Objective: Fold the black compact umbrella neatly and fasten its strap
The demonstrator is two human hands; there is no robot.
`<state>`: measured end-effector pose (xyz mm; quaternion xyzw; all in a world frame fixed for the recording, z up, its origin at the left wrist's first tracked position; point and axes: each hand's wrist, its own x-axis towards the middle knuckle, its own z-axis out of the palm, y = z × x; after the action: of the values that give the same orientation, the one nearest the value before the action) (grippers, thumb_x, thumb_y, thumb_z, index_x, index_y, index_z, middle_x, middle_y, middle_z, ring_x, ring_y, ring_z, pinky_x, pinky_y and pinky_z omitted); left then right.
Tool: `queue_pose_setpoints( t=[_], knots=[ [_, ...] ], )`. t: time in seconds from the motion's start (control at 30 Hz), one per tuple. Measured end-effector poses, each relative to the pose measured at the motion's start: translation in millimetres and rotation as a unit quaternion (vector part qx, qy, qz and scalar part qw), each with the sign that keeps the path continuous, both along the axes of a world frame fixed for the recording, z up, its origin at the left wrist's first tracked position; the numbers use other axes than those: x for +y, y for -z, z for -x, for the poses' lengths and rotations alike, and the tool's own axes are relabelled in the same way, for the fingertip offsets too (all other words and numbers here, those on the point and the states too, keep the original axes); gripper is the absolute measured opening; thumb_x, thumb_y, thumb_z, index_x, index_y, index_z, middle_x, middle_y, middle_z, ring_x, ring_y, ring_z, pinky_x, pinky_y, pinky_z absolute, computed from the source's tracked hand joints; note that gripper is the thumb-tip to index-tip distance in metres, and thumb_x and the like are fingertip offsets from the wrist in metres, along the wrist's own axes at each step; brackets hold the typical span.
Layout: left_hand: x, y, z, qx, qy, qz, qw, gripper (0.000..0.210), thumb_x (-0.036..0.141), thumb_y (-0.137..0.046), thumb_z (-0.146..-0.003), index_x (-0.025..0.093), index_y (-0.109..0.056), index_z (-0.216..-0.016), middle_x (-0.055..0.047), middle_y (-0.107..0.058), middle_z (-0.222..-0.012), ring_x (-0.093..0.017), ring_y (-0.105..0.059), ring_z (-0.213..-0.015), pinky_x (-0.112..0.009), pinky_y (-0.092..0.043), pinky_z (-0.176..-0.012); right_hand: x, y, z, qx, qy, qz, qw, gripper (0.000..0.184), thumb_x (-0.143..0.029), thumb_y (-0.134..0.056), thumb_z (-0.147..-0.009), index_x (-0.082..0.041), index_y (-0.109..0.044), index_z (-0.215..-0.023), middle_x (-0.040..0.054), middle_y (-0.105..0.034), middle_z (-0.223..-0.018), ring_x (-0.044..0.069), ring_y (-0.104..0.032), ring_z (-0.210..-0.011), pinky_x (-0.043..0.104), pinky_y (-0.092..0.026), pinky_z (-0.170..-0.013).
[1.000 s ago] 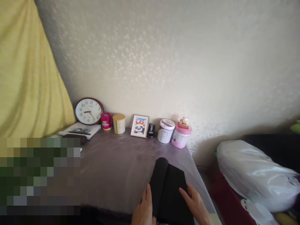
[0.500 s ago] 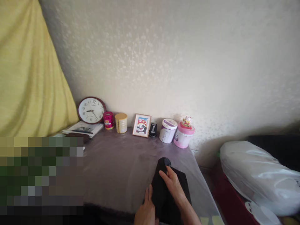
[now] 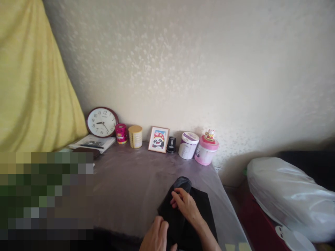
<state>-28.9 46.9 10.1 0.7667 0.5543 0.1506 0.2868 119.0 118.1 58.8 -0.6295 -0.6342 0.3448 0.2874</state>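
Note:
Folded black cloth [image 3: 201,200] lies at the front right of the table; its exact kind I cannot make out. A rounded, dark shiny end [image 3: 182,182] of it sticks up at the far side. My right hand [image 3: 187,207] is over the upper part of the cloth, fingers curled and closed on it. Lower left, my left hand [image 3: 157,235] has its fingers bent together at the cloth's left edge, gripping it. Part of the cloth is hidden under both hands and wrists.
Along the wall stand a clock [image 3: 102,122], a red can [image 3: 121,134], a yellow-lidded tin [image 3: 135,137], a panda picture frame [image 3: 158,139], a black object [image 3: 171,144], a white tub [image 3: 188,145] and a pink tub [image 3: 206,150] bearing a figurine. A white plastic bag [image 3: 290,195] sits beyond the table's right edge.
My left hand has moved down and left, its fingers going from stretched to bent. The right hand has shifted slightly left, and the cloth's left part now spreads further left.

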Motion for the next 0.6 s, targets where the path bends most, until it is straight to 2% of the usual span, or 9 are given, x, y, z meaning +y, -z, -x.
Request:
queue_pose_setpoints(
  t=[0.07, 0.13, 0.23, 0.3, 0.4, 0.5, 0.6],
  knots=[
    [3, -2.5, -5, 0.009, 0.057, -0.031, 0.998, 0.046, 0.021, -0.054, -0.067, 0.021, -0.055, -0.113, -0.010, -0.052, -0.125, -0.026, -0.050, -0.112, -0.033, -0.041, -0.094, -3, -5.2, 4, 0.004, -0.017, 0.000, 1.000, 0.034, -0.040, -0.037, -0.086, -0.018, -0.059, -0.099, 0.0019, -0.071, -0.077, 0.014, -0.065, -0.063, 0.024, -0.045, -0.062],
    [7, 1.5, -13, 0.028, 0.089, -0.060, 0.994, 0.059, 0.017, -0.058, -0.064, 0.021, -0.049, -0.122, -0.009, -0.044, -0.135, -0.029, -0.042, -0.122, -0.037, -0.035, -0.102, -5, -6.2, 6, -0.024, -0.029, -0.019, 0.999, 0.030, -0.036, -0.038, -0.086, -0.019, -0.061, -0.097, 0.0018, -0.071, -0.079, 0.014, -0.066, -0.066, 0.024, -0.045, -0.063],
    [9, 22.5, -25, 0.073, 0.054, -0.149, 0.985, 0.080, 0.011, -0.062, -0.058, 0.020, -0.035, -0.133, -0.009, -0.033, -0.143, -0.031, -0.029, -0.131, -0.042, -0.029, -0.107, -10, -1.5, 6, -0.056, -0.043, -0.056, 0.996, 0.027, -0.029, -0.040, -0.086, -0.021, -0.063, -0.097, 0.0013, -0.071, -0.080, 0.015, -0.066, -0.076, 0.024, -0.045, -0.069],
    [8, 41.4, -29, 0.099, 0.032, -0.221, 0.970, 0.079, 0.008, -0.056, -0.063, 0.020, -0.029, -0.136, -0.009, -0.033, -0.143, -0.029, -0.029, -0.131, -0.043, -0.034, -0.104, -15, 2.8, 5, -0.071, -0.054, -0.090, 0.992, 0.026, -0.026, -0.040, -0.087, -0.023, -0.065, -0.096, 0.0014, -0.071, -0.083, 0.015, -0.065, -0.078, 0.024, -0.046, -0.072],
    [8, 63.9, -31, 0.122, 0.006, -0.312, 0.942, 0.076, 0.000, -0.042, -0.069, 0.019, -0.020, -0.139, -0.009, -0.037, -0.140, -0.023, -0.035, -0.128, -0.037, -0.039, -0.101, -21, 7.6, -1, -0.108, -0.087, -0.177, 0.974, 0.025, -0.024, -0.043, -0.087, -0.024, -0.067, -0.093, 0.0024, -0.070, -0.090, 0.017, -0.062, -0.085, 0.027, -0.046, -0.078],
    [9, 73.6, -34, 0.130, -0.017, -0.361, 0.923, 0.079, -0.006, -0.033, -0.072, 0.020, -0.004, -0.141, -0.008, -0.043, -0.137, -0.019, -0.040, -0.125, -0.032, -0.041, -0.099, -19, 12.9, -11, -0.148, -0.120, -0.249, 0.950, 0.024, -0.023, -0.044, -0.088, -0.024, -0.068, -0.092, 0.0035, -0.069, -0.100, 0.020, -0.055, -0.105, 0.035, -0.040, -0.093],
    [11, 76.8, -38, 0.129, -0.034, -0.370, 0.919, 0.080, -0.008, -0.030, -0.074, 0.021, 0.006, -0.140, -0.008, -0.045, -0.135, -0.019, -0.043, -0.123, -0.030, -0.043, -0.096, -3, 22.2, -24, -0.190, -0.125, -0.276, 0.934, 0.027, -0.023, -0.042, -0.090, -0.023, -0.067, -0.099, 0.0053, -0.066, -0.109, 0.023, -0.048, -0.118, 0.045, -0.030, -0.102]
  ],
)
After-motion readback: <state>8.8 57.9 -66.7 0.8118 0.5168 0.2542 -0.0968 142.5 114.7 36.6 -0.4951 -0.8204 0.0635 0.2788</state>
